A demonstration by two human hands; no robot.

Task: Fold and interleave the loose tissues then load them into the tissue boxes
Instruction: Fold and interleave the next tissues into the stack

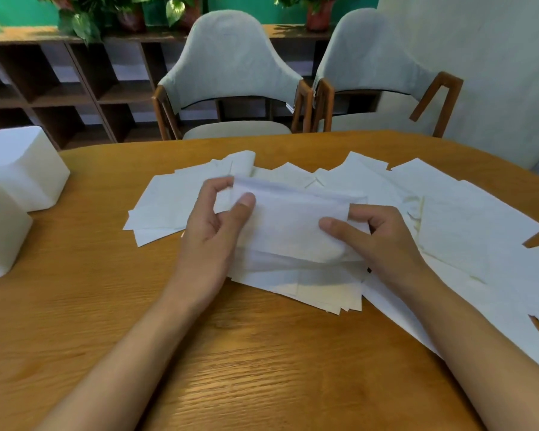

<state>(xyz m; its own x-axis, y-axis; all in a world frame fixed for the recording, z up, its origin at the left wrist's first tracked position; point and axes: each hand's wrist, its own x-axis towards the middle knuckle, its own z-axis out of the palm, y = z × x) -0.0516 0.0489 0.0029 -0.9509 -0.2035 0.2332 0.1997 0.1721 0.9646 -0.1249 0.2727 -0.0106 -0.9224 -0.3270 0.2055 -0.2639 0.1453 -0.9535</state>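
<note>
A folded white tissue (pixel 290 222) is held just above the wooden table (pixel 106 306). My left hand (pixel 212 225) pinches its left end between thumb and fingers. My right hand (pixel 377 234) pinches its right end, thumb on top. Under and around it lie several loose white tissues (pixel 448 213), spread flat and overlapping across the middle and right of the table. Two plain white tissue boxes (pixel 19 169) stand at the table's left edge, one behind the other.
Two grey upholstered chairs (pixel 231 73) with wooden frames stand at the far side of the table. Behind them runs a low wooden shelf unit (pixel 59 88) with potted plants on top. A grey wall is at the right.
</note>
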